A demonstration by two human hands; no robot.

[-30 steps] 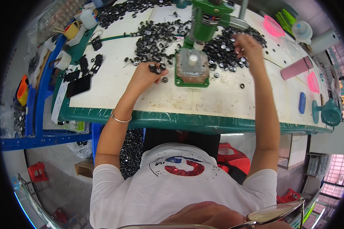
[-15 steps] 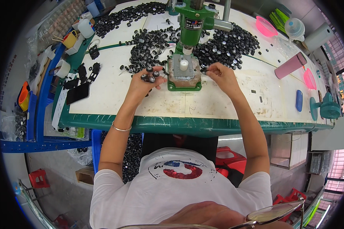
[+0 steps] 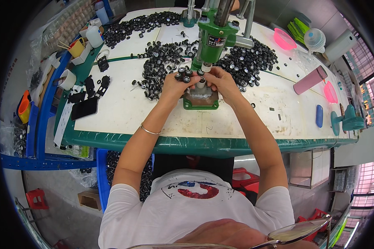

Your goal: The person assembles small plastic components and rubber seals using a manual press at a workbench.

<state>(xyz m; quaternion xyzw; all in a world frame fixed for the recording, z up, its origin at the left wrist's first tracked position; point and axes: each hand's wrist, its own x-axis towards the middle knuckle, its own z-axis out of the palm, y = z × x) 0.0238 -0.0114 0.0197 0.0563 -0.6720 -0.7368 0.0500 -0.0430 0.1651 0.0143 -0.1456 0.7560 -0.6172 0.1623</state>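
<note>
My left hand (image 3: pixel 174 88) is closed around several small black toy wheels (image 3: pixel 182 75) with silvery hubs, which stick up above its fingers. It is at the left side of a green hand press (image 3: pixel 212 47). My right hand (image 3: pixel 226 85) comes in from the other side, its fingers bent together under the press ram. Beside its fingertips, a black wheel (image 3: pixel 202 80) appears at the top of the pale post (image 3: pixel 200 85) on the press base (image 3: pixel 200 103). Whatever lies between the right fingertips is hidden.
Heaps of loose wheels (image 3: pixel 245 62) lie behind and left of the press, some on metal axles. A pink tumbler (image 3: pixel 311 80), a blue case (image 3: pixel 319 115) and a small green fan (image 3: pixel 348 119) stand or lie at right. A black phone (image 3: pixel 84 108) lies at left.
Both hands have moved inward to meet at the post under the ram; the right hand came from the wheel heap's edge, the left carrying its wheels. The view has shifted slightly.
</note>
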